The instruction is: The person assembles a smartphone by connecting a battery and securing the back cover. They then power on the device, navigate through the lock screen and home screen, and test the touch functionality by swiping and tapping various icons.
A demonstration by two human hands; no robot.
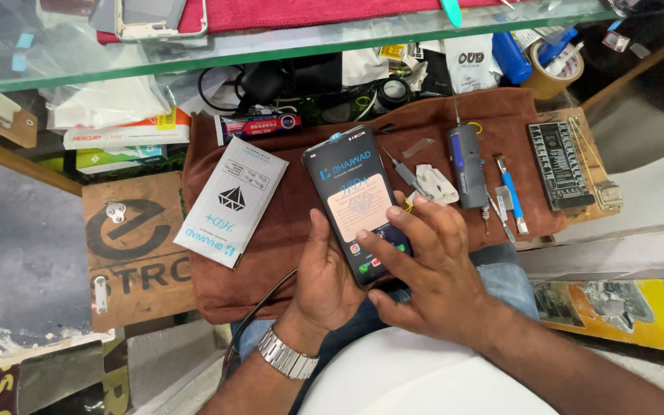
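Note:
A dark smartphone [351, 192] with a film sheet lying on its lit screen rests tilted over a brown towel [286, 230]. My left hand [324, 280] cradles the phone's lower end from beneath, a metal watch on that wrist. My right hand [428, 265] lies flat over the phone's lower right corner, fingers spread and fingertips pressing on the screen. A yellow-tipped bit shows just above my right index finger.
A grey flat packet [232, 201] lies on the towel's left part. To the right lie tweezers [405, 175], a grey electric screwdriver [466, 165], a blue-handled tool [510, 192] and a black circuit board [559, 165]. A glass shelf [270, 42] spans the top; brown tape roll [551, 73] behind.

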